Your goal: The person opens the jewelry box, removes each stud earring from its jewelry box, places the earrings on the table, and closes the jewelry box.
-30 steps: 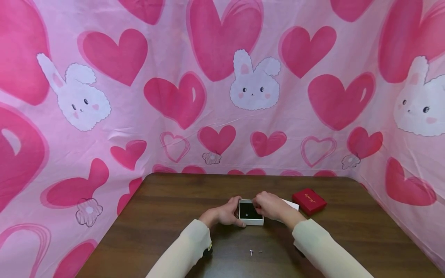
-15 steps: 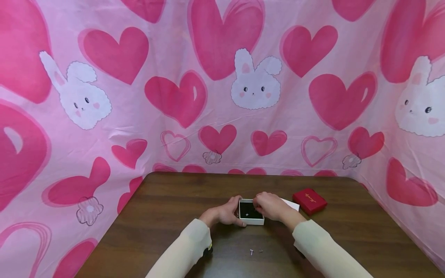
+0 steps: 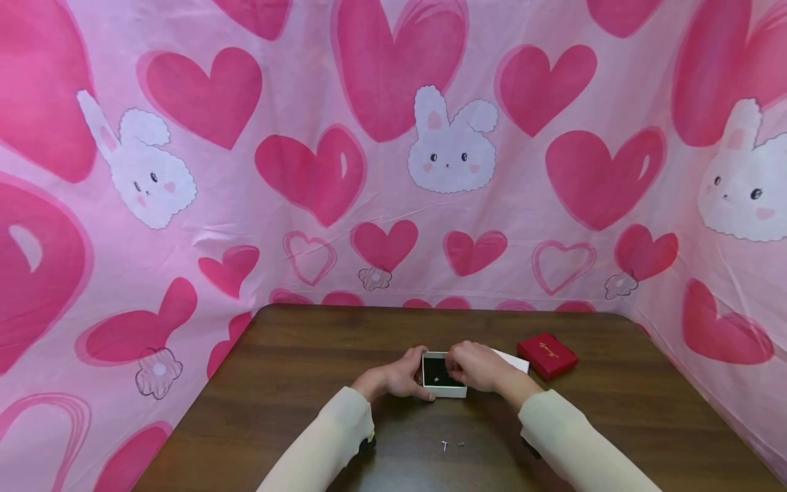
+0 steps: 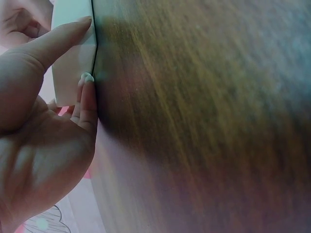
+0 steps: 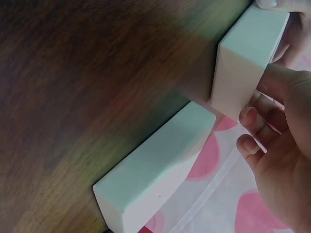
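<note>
A small white box (image 3: 449, 393) with a black lining stands on the table, its top open. A tiny silver star-shaped stud (image 3: 436, 380) shows on the lining. My left hand (image 3: 402, 374) grips the box's left end, thumb on the near wall and fingers round the far side. Over the right part of the box is my right hand (image 3: 478, 365), thumb and forefinger reaching in past the rim. In the right wrist view the other fingers of the right hand (image 5: 286, 121) curl outside the box wall. Its fingertips inside are hidden, so I cannot tell what they hold.
A white box part (image 3: 515, 361), perhaps the lid, lies right of the box, beside a red box (image 3: 547, 355) with gold lettering. Nearer me on the brown table (image 3: 295, 410) lie a small T-shaped silver piece (image 3: 445, 446) and a tiny clear piece (image 3: 461, 445).
My right hand has shifted very slightly at the box's right side, its fingers still inside. The left hand and the box stay where they were.
</note>
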Tool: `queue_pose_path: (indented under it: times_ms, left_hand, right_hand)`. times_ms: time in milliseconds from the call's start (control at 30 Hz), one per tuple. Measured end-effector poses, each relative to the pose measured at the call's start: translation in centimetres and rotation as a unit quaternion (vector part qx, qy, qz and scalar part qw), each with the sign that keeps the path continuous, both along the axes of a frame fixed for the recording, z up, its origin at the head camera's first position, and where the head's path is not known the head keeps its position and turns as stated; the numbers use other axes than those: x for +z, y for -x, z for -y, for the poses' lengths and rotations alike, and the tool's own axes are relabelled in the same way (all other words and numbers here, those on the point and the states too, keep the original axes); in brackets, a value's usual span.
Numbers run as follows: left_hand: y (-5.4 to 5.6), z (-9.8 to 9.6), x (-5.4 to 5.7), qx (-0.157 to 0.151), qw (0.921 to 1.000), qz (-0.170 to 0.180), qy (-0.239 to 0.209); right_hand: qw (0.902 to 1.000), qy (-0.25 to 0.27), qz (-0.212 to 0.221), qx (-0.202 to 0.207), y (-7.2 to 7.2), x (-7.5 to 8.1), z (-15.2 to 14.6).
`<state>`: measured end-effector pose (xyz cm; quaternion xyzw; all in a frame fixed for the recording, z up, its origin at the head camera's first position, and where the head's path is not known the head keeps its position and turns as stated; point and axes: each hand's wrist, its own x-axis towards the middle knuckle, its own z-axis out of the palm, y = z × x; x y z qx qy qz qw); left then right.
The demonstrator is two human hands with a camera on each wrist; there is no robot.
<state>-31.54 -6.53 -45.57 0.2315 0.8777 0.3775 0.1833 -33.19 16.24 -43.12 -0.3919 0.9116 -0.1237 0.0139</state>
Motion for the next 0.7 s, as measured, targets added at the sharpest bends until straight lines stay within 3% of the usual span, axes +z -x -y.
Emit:
queue_pose_path:
  times_ms: [467, 700]
  left_hand:
    - [0.02, -0.04, 0.04, -0.004, 1.0000, -0.008, -0.001]
    - [0.16, -0.02, -0.03, -0.009, 0.9999, -0.012, 0.007]
  right_hand:
    - [0.9990, 0.033, 0.029, 0.008, 0.04, -0.05, -0.07]
    - [0.9982, 0.017, 0.055, -0.013, -0.20, 0.22, 0.12]
